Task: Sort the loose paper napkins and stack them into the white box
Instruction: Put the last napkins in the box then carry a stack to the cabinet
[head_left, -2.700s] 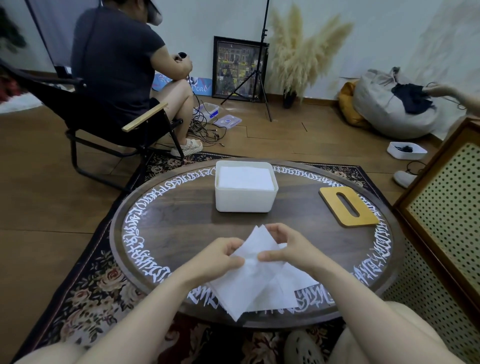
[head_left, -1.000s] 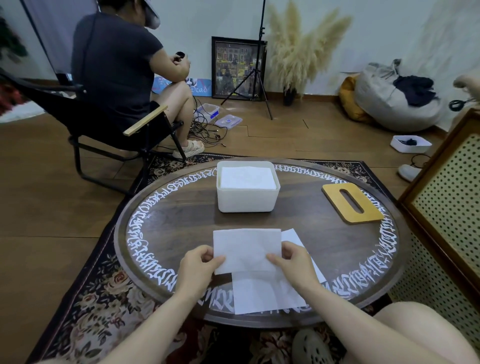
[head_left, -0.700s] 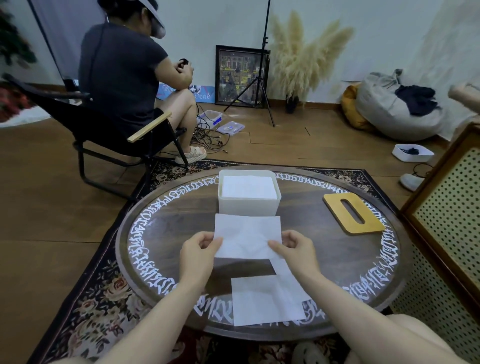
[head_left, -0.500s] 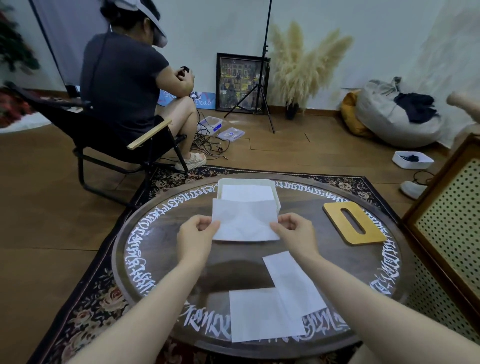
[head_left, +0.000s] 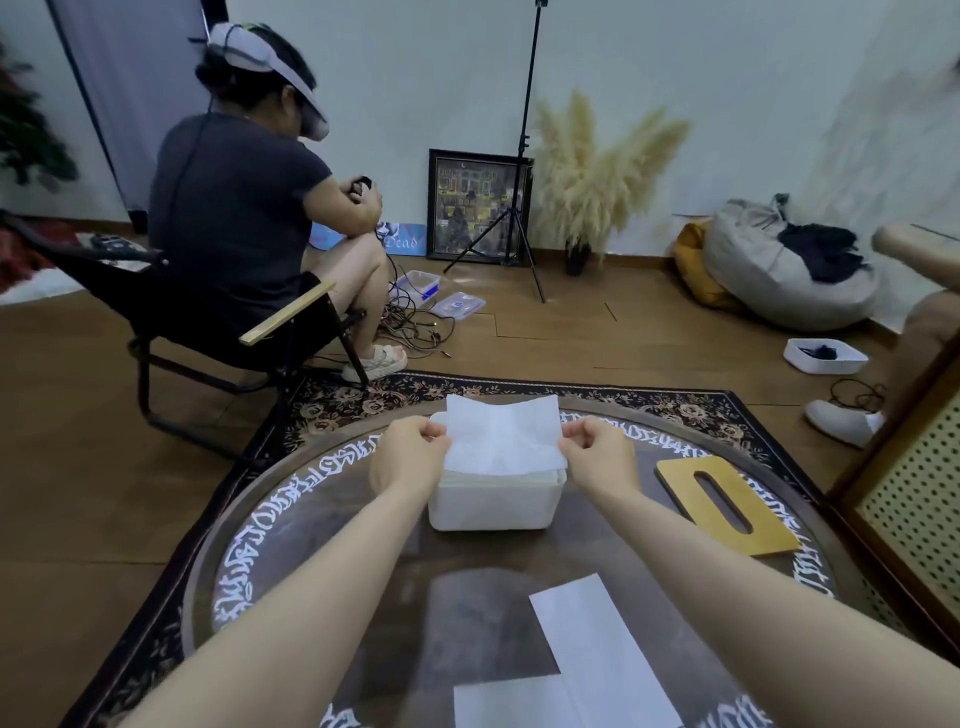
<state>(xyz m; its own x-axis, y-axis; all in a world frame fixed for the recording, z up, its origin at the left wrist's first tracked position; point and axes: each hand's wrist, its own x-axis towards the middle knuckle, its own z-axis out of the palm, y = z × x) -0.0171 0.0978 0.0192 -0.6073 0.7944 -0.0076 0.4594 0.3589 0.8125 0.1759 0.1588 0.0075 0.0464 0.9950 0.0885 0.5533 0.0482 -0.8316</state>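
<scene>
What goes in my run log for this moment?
both hands: left hand, right hand pinch napkin | over white box | two napkins left

Place: we're looking at a home living room doubling as a recording spot.
Home signs: patterned rug (head_left: 649, 402) lying on wood floor, pampas grass (head_left: 597, 171) standing, beanbag (head_left: 779, 275) slumping.
Recording signs: tripod (head_left: 519, 156) standing, cables (head_left: 415, 322) trailing.

three napkins (head_left: 503, 439), perhaps more, one box (head_left: 493, 505)
</scene>
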